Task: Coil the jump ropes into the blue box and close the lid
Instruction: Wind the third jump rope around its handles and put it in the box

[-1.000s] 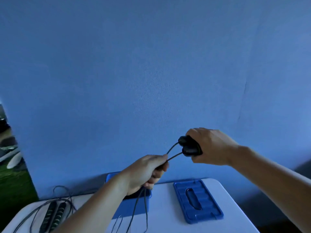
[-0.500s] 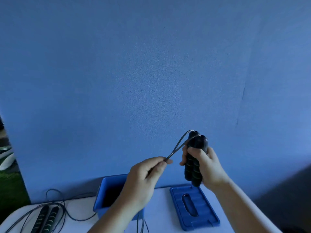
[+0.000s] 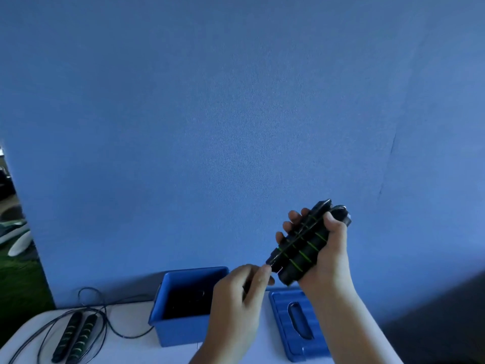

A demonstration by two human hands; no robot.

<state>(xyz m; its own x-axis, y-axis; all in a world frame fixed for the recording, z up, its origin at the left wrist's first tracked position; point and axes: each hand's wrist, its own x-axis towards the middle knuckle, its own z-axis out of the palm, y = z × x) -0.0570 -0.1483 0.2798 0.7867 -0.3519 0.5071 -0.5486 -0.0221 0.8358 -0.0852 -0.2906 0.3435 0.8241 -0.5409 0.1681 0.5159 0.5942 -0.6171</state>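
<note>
Right hand (image 3: 332, 254) grip clenched round jump-rope handles (image 3: 305, 254), left hand (image 3: 236, 303) pinching cord (image 3: 294, 237) at their lower end

Inside of the blue box (image 3: 181, 329) was too dark to read any contents. The left hand (image 3: 236, 306) covered its right front corner. Cord of the held rope (image 3: 301, 248) was mostly lost below the fingers (image 3: 259, 277). The right forearm (image 3: 349, 324) hid the right side of the lid (image 3: 283, 319). Cord of the spare rope (image 3: 78, 334) and the desk (image 3: 131, 348) ran off the bottom edge.

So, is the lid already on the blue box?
No, the lid lies flat on the table beside the open blue box.
</note>
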